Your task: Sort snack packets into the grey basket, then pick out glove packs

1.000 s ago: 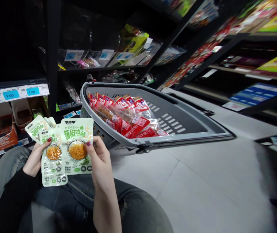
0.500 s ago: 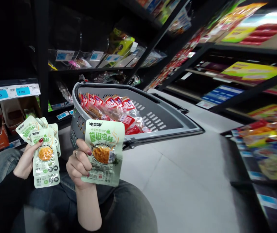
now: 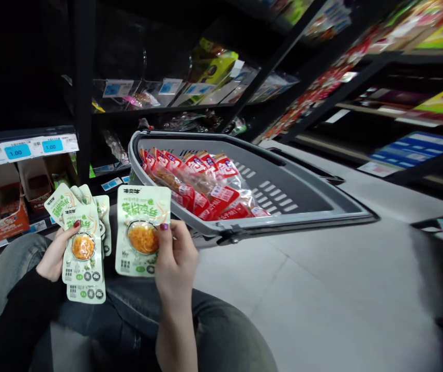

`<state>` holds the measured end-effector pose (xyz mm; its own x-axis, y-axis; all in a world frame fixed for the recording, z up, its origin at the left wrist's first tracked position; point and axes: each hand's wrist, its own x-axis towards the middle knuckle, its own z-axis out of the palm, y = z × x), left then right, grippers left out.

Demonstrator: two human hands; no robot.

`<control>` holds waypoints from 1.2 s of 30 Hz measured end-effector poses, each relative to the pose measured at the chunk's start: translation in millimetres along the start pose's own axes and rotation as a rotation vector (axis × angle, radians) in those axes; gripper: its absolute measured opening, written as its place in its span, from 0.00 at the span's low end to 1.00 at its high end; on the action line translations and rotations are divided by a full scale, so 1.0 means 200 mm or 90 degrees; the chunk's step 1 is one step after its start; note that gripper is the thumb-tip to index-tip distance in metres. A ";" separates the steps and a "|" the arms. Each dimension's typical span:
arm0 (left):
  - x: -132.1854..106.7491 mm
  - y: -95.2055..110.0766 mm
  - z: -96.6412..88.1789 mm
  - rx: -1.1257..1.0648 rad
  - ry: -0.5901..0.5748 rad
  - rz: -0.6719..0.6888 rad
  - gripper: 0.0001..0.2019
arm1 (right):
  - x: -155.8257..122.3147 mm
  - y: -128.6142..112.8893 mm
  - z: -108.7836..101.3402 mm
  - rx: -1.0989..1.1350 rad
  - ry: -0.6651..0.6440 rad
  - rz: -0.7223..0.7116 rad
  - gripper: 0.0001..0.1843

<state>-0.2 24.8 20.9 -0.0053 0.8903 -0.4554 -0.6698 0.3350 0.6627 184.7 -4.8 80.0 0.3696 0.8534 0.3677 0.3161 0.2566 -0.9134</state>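
Observation:
A fanned bundle of pale green snack pouches [image 3: 83, 248] is gripped in my left hand [image 3: 54, 258], the thumb pressed over the front one. My right hand [image 3: 177, 258] pinches a single pale green snack pouch [image 3: 138, 227] by its right edge, thumb in front. The single pouch stands upright, its printed front with a bowl picture towards me, a little to the right of the bundle and apart from it. Just beyond it is a grey shopping basket [image 3: 314, 201] holding several red-and-clear snack packets [image 3: 205, 181].
Dark shelves with price labels [image 3: 52, 146] and orange cartons [image 3: 8, 217] rise at the left. More stocked shelves [image 3: 418, 150] run along the right, blurred. Pale tiled floor [image 3: 302, 289] lies between. My bent knees [image 3: 229, 330] are beneath my hands.
My right hand has turned its pouch round, from the back print to the front, and now grips the right edge instead of the left. The view has swung slightly left.

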 end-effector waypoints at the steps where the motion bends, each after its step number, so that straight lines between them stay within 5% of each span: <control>1: -0.01 0.00 0.00 -0.017 0.001 -0.027 0.20 | 0.01 0.01 0.00 -0.108 0.035 -0.027 0.13; 6: -0.05 0.03 0.02 -0.089 -0.024 -0.117 0.21 | 0.00 0.07 0.07 -0.359 0.036 -0.063 0.11; 13: -0.04 0.01 -0.05 -0.141 -0.094 -0.184 0.25 | -0.04 0.11 0.21 -0.212 -0.104 -0.013 0.14; 20: -0.05 0.00 -0.02 -0.099 -0.099 -0.183 0.24 | 0.00 0.17 0.22 -0.131 -0.286 -0.001 0.13; 22: -0.04 -0.01 -0.01 -0.080 -0.078 -0.164 0.22 | 0.01 0.17 0.19 -0.152 -0.273 -0.009 0.14; 26: -0.02 -0.03 0.01 -0.033 -0.011 -0.036 0.21 | 0.00 0.11 0.17 -0.181 -0.085 -0.061 0.13; 31: 0.01 -0.04 0.03 -0.001 -0.002 0.101 0.19 | -0.07 0.06 0.25 -0.191 -0.281 0.022 0.16; 36: 0.03 -0.06 0.00 0.005 -0.063 0.136 0.21 | -0.07 0.11 0.31 -0.141 -0.260 0.147 0.11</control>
<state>8.3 25.9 11.0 -0.0739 0.9669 -0.2441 -0.6557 0.1373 0.7424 132.9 17.2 43.5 0.0950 0.9952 0.0226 0.4604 -0.0238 -0.8874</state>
